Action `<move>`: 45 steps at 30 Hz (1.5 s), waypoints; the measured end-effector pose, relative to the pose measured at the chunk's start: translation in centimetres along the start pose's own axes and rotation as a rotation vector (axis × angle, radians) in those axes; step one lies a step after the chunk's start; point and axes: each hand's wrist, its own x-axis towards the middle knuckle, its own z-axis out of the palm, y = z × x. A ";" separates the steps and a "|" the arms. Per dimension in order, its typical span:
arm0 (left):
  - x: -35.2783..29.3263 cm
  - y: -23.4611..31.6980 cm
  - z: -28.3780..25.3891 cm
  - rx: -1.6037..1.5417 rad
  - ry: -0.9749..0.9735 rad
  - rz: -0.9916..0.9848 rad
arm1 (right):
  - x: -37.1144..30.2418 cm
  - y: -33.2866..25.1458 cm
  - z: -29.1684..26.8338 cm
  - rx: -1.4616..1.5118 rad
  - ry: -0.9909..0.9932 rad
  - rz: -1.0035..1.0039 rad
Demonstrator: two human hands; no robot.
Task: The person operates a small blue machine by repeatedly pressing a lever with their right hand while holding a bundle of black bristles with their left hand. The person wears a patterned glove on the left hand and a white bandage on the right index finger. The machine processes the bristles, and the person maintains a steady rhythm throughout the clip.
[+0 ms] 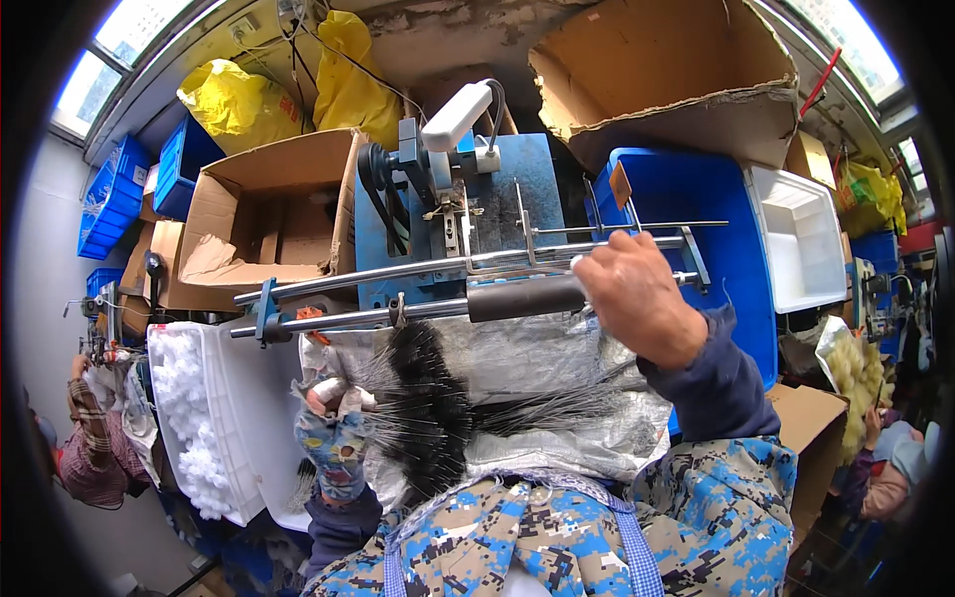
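My right hand (642, 298) is closed in a fist over the metal rods (398, 269), just right of a dark cylindrical sleeve (527, 298). What it grips is hidden; something white shows at its finger side. My left hand (338, 403), in a worn patterned cover with white wraps on the fingers, is curled beside a bundle of black-bristled wire brushes (428, 408). Whatever its fingers hold cannot be made out. The brushes' thin wire stems fan out to both sides across a silvery plastic sheet (537, 348) over my lap.
A blue bench machine (527, 169) with a belt and white lamp (458, 117) stands ahead. Around it are cardboard boxes (269, 219), a blue bin (746, 289), and a white bin (184, 418) with white tufts. Other people (99, 448) work at both sides.
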 end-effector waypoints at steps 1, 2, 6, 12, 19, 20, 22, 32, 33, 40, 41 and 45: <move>0.0 0.5 0.5 -0.007 -0.061 0.010 | -1.3 -1.3 -0.1 0.068 0.021 -0.060; 0.0 0.9 1.4 -0.018 -0.127 0.025 | -1.6 -3.0 0.9 0.279 0.155 -0.127; -0.1 2.2 5.5 0.329 -0.389 0.385 | -0.2 -8.4 3.6 1.150 0.367 -0.223; -0.4 0.6 2.9 0.179 -0.423 0.306 | 0.6 -5.7 -0.6 2.044 0.575 -0.066; -0.6 -1.1 1.9 0.175 -0.302 0.161 | 1.0 -4.9 -1.3 1.934 0.687 -0.058; -0.7 -1.1 2.0 0.160 -0.304 0.139 | 1.0 -4.8 -0.8 1.815 0.761 -0.051; -0.3 -1.1 2.1 0.316 -0.232 0.203 | 1.0 -4.2 -0.1 1.649 0.805 -0.017; 3.3 -7.7 -1.4 1.160 -0.440 0.457 | 6.7 -0.2 4.8 0.337 0.458 0.106; 3.4 -7.6 -1.5 1.121 -0.461 0.450 | 8.0 0.2 5.7 0.208 0.337 0.147; 3.7 -6.5 -0.6 0.703 -0.460 0.204 | 12.2 1.1 7.7 -0.045 0.206 0.173; 3.5 -6.9 -0.8 0.591 -0.436 0.125 | 12.3 0.9 7.8 -0.036 0.198 0.177; 3.4 -6.5 -1.1 0.520 -0.468 0.129 | 12.2 1.0 8.4 -0.013 0.213 0.143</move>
